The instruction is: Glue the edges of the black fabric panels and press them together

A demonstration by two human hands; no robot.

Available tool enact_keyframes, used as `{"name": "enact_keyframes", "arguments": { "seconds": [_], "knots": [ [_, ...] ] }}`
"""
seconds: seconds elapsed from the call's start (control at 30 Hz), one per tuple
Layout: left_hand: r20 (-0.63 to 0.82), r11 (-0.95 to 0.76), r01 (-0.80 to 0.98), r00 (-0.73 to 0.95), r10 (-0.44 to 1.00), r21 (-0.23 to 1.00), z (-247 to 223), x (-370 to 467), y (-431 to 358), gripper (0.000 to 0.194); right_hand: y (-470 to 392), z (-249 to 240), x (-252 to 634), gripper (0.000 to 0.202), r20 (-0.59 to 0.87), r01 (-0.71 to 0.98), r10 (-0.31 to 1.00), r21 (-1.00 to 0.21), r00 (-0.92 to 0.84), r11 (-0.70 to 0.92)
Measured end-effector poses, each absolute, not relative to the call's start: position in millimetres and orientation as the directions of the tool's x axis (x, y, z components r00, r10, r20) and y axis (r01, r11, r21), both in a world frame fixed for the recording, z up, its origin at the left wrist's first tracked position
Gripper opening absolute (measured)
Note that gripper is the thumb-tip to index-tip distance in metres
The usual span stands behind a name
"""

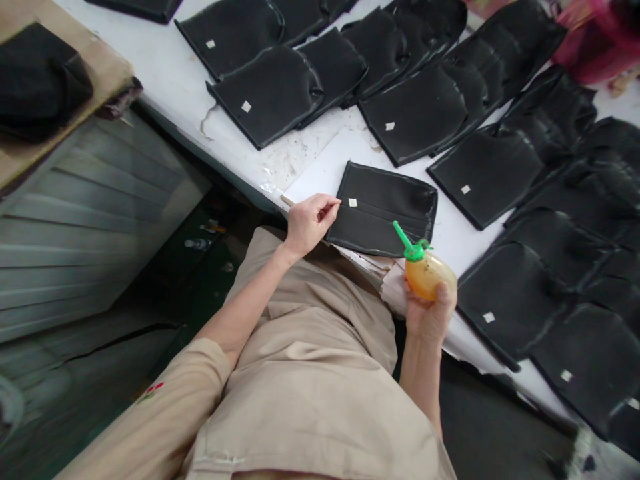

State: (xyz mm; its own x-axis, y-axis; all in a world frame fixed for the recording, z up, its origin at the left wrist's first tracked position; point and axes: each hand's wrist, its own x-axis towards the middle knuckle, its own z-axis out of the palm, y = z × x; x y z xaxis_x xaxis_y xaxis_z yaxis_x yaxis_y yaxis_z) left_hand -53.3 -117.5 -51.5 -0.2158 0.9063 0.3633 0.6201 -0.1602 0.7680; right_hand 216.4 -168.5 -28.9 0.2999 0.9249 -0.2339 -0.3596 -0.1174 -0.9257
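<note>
In front of me a flat black leather-like pouch piece (383, 210) lies on the white table, with a small pale square label (353, 203) close to its left edge. My left hand (313, 223) is closed in a pinch, its fingertips at that left edge, just beside the label. What they hold, if anything, is too small to make out. Wrapped in my right hand (431, 313) is a squeeze bottle (430, 273) of orange-yellow liquid. Its green nozzle (407, 241) points up and left, over the lower right part of the piece.
Overlapping rows of similar black pieces (415, 117), several with pale labels, spread across the white table (165, 73). A pink container (600, 40) stands at the far right. To the left, a brown surface (107, 57) carries a black item (43, 80).
</note>
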Motion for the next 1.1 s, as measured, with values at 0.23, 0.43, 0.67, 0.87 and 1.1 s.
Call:
{"name": "enact_keyframes", "arguments": {
  "seconds": [0.23, 0.43, 0.67, 0.87, 1.1],
  "knots": [
    [0.376, -0.166, 0.631, -0.214, 0.902, 0.758, -50.3, -52.6, -117.8, 0.017, -169.0, -31.0, 217.8, 0.043, -0.213, -0.321, 0.933, -0.940, 0.291, -0.115],
    [0.385, -0.167, 0.646, -0.211, 0.899, 0.745, -50.7, -52.3, -117.9, 0.018, -169.1, -32.4, 219.0, 0.038, -0.175, -0.322, 0.945, -0.943, 0.276, -0.080],
    [0.388, -0.165, 0.655, -0.211, 0.897, 0.738, -51.2, -52.5, -117.9, 0.018, -169.2, -31.5, 217.7, 0.040, -0.183, -0.318, 0.941, -0.944, 0.284, -0.087],
    [0.389, -0.172, 0.647, -0.209, 0.897, 0.743, -50.8, -52.4, -118.1, 0.017, -168.8, -29.9, 216.7, 0.040, -0.183, -0.314, 0.943, -0.945, 0.277, -0.091],
    [0.380, -0.160, 0.650, -0.213, 0.900, 0.743, -51.9, -52.6, -118.0, 0.018, -169.3, -30.1, 216.8, 0.036, -0.156, -0.286, 0.954, -0.955, 0.256, -0.080]
  ]
}}
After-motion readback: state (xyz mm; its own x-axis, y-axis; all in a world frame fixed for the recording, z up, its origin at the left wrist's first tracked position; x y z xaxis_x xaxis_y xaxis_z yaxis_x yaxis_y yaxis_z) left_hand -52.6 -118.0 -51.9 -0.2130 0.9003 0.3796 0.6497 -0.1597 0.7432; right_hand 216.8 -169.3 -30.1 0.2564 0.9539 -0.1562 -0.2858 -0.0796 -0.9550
